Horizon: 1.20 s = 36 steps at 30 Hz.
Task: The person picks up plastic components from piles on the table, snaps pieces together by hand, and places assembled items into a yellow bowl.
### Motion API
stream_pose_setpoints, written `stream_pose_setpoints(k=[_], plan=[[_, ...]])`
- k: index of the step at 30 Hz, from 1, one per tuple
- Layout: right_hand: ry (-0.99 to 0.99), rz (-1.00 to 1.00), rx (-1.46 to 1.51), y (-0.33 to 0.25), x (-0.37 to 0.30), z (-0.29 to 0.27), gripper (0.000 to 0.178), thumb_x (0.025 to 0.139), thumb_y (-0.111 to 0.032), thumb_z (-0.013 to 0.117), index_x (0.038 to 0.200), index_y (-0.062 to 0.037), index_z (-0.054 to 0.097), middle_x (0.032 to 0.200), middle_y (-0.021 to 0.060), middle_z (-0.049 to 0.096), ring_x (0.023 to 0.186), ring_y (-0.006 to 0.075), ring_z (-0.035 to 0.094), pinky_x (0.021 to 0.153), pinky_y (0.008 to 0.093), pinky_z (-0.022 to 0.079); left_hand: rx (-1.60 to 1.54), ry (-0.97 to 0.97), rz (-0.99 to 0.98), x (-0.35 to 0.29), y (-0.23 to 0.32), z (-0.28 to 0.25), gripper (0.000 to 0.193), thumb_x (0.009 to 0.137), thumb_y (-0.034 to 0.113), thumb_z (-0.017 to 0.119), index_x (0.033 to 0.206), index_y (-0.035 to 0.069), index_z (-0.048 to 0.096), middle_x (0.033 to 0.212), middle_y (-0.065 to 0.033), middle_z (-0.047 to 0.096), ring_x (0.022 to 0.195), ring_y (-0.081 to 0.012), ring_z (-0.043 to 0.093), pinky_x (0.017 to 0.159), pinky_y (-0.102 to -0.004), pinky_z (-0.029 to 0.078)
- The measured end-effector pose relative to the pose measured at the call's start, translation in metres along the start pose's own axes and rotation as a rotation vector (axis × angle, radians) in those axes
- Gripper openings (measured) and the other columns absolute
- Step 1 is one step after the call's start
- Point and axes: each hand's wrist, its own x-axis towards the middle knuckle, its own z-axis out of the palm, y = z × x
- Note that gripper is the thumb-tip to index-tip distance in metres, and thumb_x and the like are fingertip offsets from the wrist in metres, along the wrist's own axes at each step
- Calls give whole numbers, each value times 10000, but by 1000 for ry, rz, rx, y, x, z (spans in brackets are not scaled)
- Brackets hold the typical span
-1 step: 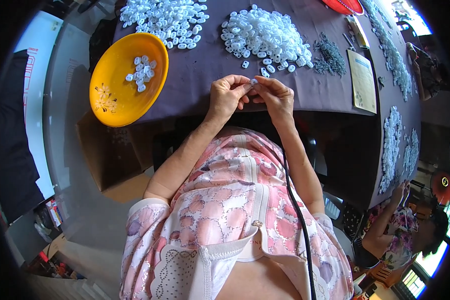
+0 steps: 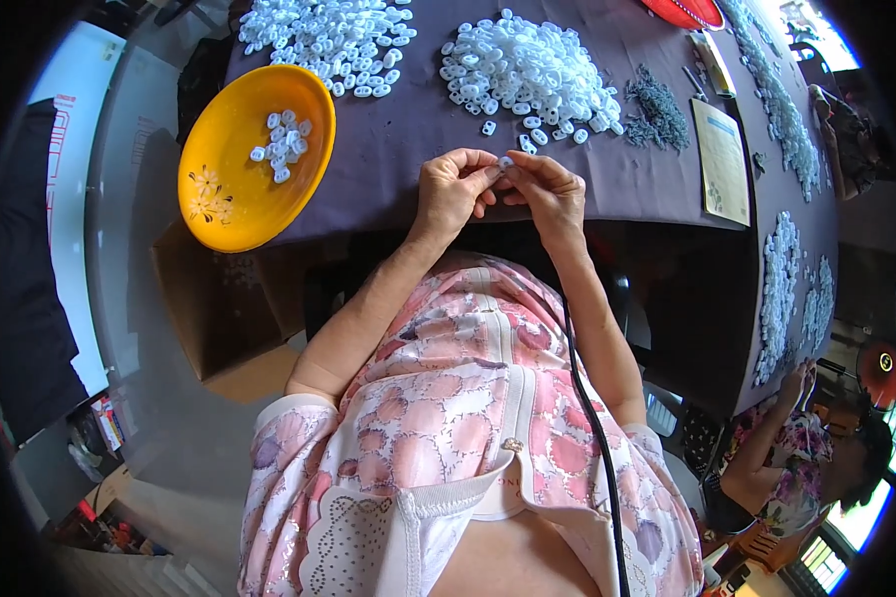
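Note:
At the near edge of the cloth-covered table, my left hand and my right hand meet at their fingertips. Pinched between both thumbs and forefingers is a small white plastic piece, mostly hidden by the fingers. Just beyond my hands lies a large pile of white plastic pieces, oval with holes in them. To the left, a yellow plate with a flower print holds several more such pieces. Right of the big pile is a heap of tiny dark grey parts, too small to make out.
A second white pile lies at the far left. A beige booklet and a red basket are on the right. Beyond, more parts lie near another person. Below the plate stands an open cardboard box. A black cable hangs down my front.

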Motion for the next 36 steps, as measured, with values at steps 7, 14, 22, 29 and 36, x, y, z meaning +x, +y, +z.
stream_pose_setpoints(k=[7, 14, 22, 29, 36], plan=[[18, 7, -43, -2, -2, 2, 171, 814, -9, 603, 980, -17, 645, 823, 40, 655, 705, 88, 618, 575, 198, 511, 58, 15, -11, 0, -2, 0, 115, 817, 110, 632, 826, -4, 633, 665, -25, 623, 484, -36, 525, 380, -163, 405], [-14, 0, -68, 0, -1, 1, 222, 808, 10, 604, 1026, -29, 631, 847, 32, 651, 721, 82, 606, 589, 205, 510, 7, 25, -5, 1, -1, 1, 131, 815, 115, 641, 823, -16, 640, 660, -38, 627, 497, -46, 542, 393, -169, 422], [-26, -5, -31, 3, 0, -2, 242, 799, 10, 617, 1039, -15, 621, 843, 36, 652, 728, 83, 611, 597, 200, 509, -18, 15, -8, 2, -3, 0, 117, 816, 91, 631, 843, -22, 643, 658, -40, 625, 499, -50, 545, 399, -169, 426], [-37, 30, -18, 0, 0, -2, 225, 817, -14, 605, 1041, -2, 615, 830, 37, 650, 727, 81, 615, 588, 197, 505, -12, 12, -31, 0, -1, 0, 110, 818, 61, 611, 886, -23, 632, 697, -48, 627, 507, -68, 551, 407, -174, 423], [-52, 6, -82, 0, -2, -3, 226, 823, -17, 595, 1048, -13, 614, 804, 25, 641, 708, 70, 595, 593, 205, 506, 21, -17, -30, 1, -2, -2, 111, 813, 62, 618, 877, -27, 631, 682, -47, 620, 491, -67, 544, 398, -176, 421]])
